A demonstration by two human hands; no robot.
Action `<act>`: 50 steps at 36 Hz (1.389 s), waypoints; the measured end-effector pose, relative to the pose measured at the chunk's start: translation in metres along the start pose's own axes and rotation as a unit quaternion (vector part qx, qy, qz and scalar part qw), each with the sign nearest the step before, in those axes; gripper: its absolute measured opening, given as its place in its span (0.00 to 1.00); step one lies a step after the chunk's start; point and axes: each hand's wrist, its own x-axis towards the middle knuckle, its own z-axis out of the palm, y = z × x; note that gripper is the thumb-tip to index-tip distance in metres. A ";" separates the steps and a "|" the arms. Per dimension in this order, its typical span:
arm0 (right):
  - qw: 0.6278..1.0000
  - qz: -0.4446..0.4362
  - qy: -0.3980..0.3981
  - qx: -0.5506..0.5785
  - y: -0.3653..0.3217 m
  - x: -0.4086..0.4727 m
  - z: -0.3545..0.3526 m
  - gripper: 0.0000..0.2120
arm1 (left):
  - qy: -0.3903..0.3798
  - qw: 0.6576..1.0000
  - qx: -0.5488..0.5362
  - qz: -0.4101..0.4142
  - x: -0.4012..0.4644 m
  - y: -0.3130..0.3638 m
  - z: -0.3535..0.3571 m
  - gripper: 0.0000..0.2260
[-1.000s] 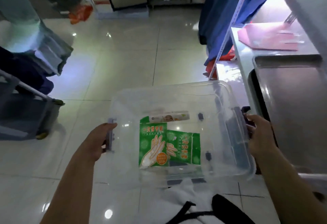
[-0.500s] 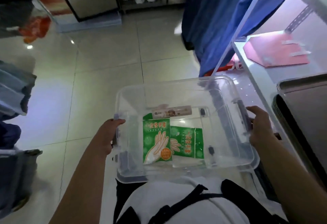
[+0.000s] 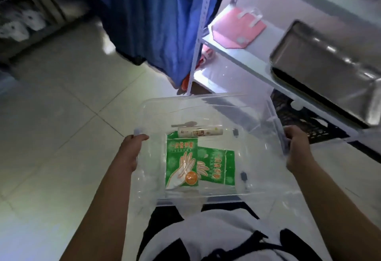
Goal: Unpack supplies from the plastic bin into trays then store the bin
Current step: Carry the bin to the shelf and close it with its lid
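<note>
Clear plastic bin [image 3: 208, 114], seen from the head camera, hangs level between the hands: the left hand [image 3: 132, 150] curls over its left rim and the right hand [image 3: 296, 147] grips its right rim, a symmetrical hold that probably keeps the load from sliding. Between the hands, two green glove packets [image 3: 182, 164] and a small tube [image 3: 200, 132] lie flat on the bin floor. Beyond the right hand, a steel tray [image 3: 321, 60] sits on the shelf [image 3: 237, 54], the likely unloading point.

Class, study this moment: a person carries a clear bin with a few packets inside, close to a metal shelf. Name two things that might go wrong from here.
1. The clear plastic bin is close to the shelf and the steel tray; its far corner may knock them.
2. The green glove packets and the small tube lie loose; if the left hand or right hand tilts the bin, they may slide.
</note>
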 end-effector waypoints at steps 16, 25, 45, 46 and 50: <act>0.962 0.027 0.096 0.255 0.066 0.012 -0.063 0.14 | -0.068 0.967 0.237 0.062 0.011 0.069 0.072 0.11; 0.945 0.085 0.178 0.263 0.082 0.063 -0.030 0.09 | -0.094 0.944 0.315 0.014 0.100 0.109 0.127 0.08; 0.931 0.170 0.320 0.039 0.220 0.341 0.141 0.14 | -0.165 0.872 0.454 0.077 0.454 0.102 0.271 0.04; 0.932 0.163 0.322 0.040 0.233 0.359 0.147 0.13 | -0.168 0.868 0.458 0.091 0.474 0.095 0.278 0.02; 0.938 0.137 0.317 0.025 0.277 0.424 0.168 0.16 | -0.180 0.851 0.478 0.123 0.543 0.074 0.306 0.07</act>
